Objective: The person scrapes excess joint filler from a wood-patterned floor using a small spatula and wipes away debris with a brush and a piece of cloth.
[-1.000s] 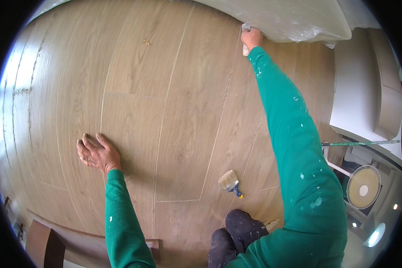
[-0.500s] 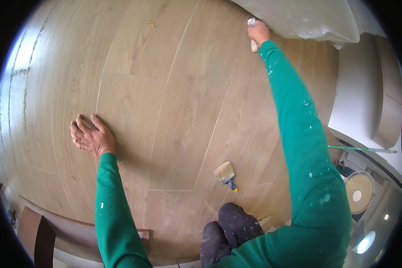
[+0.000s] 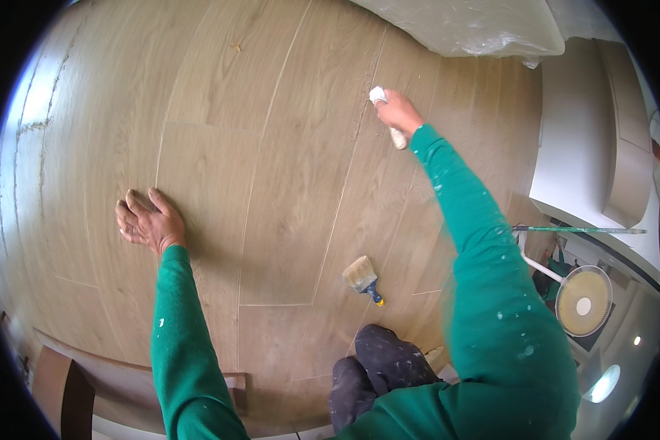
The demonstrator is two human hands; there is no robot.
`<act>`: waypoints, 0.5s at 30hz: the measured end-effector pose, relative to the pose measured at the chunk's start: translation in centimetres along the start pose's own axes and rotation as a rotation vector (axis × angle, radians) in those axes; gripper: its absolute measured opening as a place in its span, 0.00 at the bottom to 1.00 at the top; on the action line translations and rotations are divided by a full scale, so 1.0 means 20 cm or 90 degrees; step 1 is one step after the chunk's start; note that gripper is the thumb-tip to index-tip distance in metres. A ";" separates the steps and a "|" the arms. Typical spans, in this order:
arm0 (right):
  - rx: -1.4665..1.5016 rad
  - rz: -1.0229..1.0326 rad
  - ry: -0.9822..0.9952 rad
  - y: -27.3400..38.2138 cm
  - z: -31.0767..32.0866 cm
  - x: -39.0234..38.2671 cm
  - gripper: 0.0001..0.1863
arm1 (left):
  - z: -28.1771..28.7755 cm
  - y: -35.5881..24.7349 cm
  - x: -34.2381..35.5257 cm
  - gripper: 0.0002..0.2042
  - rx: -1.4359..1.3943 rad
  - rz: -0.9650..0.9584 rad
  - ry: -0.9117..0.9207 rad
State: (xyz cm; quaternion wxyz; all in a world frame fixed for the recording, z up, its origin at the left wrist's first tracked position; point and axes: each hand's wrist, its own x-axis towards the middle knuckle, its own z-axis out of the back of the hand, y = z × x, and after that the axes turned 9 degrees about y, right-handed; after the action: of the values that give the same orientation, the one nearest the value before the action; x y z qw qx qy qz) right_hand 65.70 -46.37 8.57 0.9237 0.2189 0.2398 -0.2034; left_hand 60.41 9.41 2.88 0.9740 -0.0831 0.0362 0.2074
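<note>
My left hand (image 3: 148, 220) rests on the wood-look plank floor (image 3: 286, 191) with its fingers spread. My right hand (image 3: 397, 111) grips a pale, paint-stained hand tool (image 3: 399, 139) over the planks at upper right, short of the plastic sheeting (image 3: 477, 22); its working end is too small to make out clearly. A wide paintbrush (image 3: 361, 276) with pale bristles and a blue and yellow handle lies on the planks between my arms, near my knees in dark, paint-spotted trousers.
Plastic-covered bulk runs along the top right. At the right are a white and beige fixture (image 3: 587, 132), a green pole (image 3: 579, 229) and a white fan (image 3: 584, 301). A brown wooden piece (image 3: 62, 389) sits at the lower left.
My right hand has pulled back from the plastic sheeting, down and leftward, still gripping the tool. My left hand stays on the floor, slightly higher in the picture than one second ago.
</note>
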 end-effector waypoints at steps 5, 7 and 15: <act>0.135 0.024 -0.157 -0.17 0.27 0.36 0.13 | 0.00 -0.05 0.00 0.33 -0.017 0.002 0.006; 0.090 0.035 -0.235 -0.10 0.29 0.55 0.13 | 0.00 0.00 -0.01 0.32 -0.005 -0.004 -0.012; -0.035 -0.042 -0.347 -0.08 0.29 0.95 0.18 | -0.01 -0.01 -0.01 0.32 -0.019 -0.003 -0.025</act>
State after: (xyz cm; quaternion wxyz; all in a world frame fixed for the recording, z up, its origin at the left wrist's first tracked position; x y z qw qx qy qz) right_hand 82.22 -55.69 2.56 0.9527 0.1231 -0.0055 -0.2780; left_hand 60.34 9.15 2.79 0.9738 -0.0934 0.0139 0.2070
